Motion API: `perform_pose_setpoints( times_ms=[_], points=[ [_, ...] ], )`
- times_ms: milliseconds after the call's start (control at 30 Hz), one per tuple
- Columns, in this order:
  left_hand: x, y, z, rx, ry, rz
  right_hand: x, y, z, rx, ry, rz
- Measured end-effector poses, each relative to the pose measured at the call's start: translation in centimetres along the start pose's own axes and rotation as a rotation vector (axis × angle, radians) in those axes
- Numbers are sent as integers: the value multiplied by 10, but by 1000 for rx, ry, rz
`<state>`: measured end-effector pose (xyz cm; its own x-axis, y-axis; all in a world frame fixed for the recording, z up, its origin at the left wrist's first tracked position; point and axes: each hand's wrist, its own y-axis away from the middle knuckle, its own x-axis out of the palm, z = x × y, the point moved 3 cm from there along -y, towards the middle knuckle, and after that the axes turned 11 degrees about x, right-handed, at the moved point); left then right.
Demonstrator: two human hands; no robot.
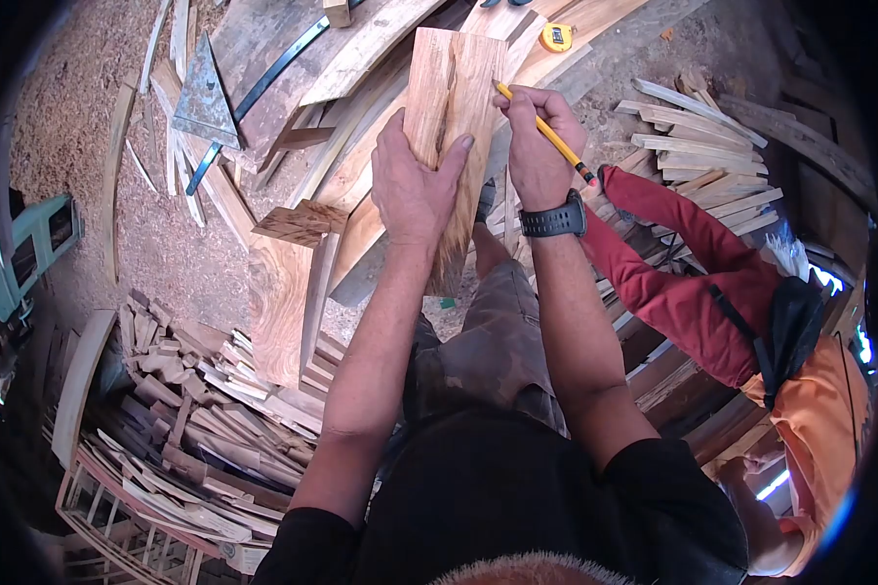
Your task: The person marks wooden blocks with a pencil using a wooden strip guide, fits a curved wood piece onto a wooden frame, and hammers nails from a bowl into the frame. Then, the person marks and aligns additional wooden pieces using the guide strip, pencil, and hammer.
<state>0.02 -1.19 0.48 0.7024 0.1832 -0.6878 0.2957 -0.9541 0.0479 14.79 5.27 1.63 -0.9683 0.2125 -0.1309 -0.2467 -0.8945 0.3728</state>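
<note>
A flat wooden board (pixel 468 88) with a dark crack along its grain lies lengthwise in front of me. My left hand (pixel 421 180) grips it, with the thumb across its face and the other fingers at its left edge. At the board's right edge my right hand (pixel 544 141) holds a yellow pencil (pixel 553 140) in a closed grip. The pencil's tip is near the upper right edge of the board, and its dark, red-banded end points down and right. On my right wrist is a black watch (pixel 554 220).
A yellow tape measure (pixel 556 38) rests on planks beyond the board. At the upper left are a metal triangle (pixel 203 97) and a blue metal bar (pixel 283 66). Wood offcuts (pixel 215 434) pile up at the lower left. A person in red sleeves (pixel 668 302) is close on the right.
</note>
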Motion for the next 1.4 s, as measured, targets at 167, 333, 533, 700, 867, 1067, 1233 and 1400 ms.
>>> perform_pose_setpoints(
  times_ms=[167,333,533,700,867,1067,1233,1400],
  points=[
    [0,-1,-1,8,8,-9,0,0,1,10,154,-47],
    [0,0,-2,4,-8,-13,-1,2,0,41,114,-30],
    [-2,-1,-5,5,-14,-15,-2,4,0,14,48,-5],
    [0,0,-1,20,-19,-19,-2,3,-4,38,69,-9],
    [0,0,-1,6,-25,-11,-1,5,-5,31,53,-9],
    [1,0,-1,16,-2,-21,-2,8,-4,43,118,-10],
    [0,0,-1,12,-3,-20,-3,15,-7,54,119,-19],
    [0,0,-1,-11,-10,4,-4,21,-6,64,138,-5]
  ],
)
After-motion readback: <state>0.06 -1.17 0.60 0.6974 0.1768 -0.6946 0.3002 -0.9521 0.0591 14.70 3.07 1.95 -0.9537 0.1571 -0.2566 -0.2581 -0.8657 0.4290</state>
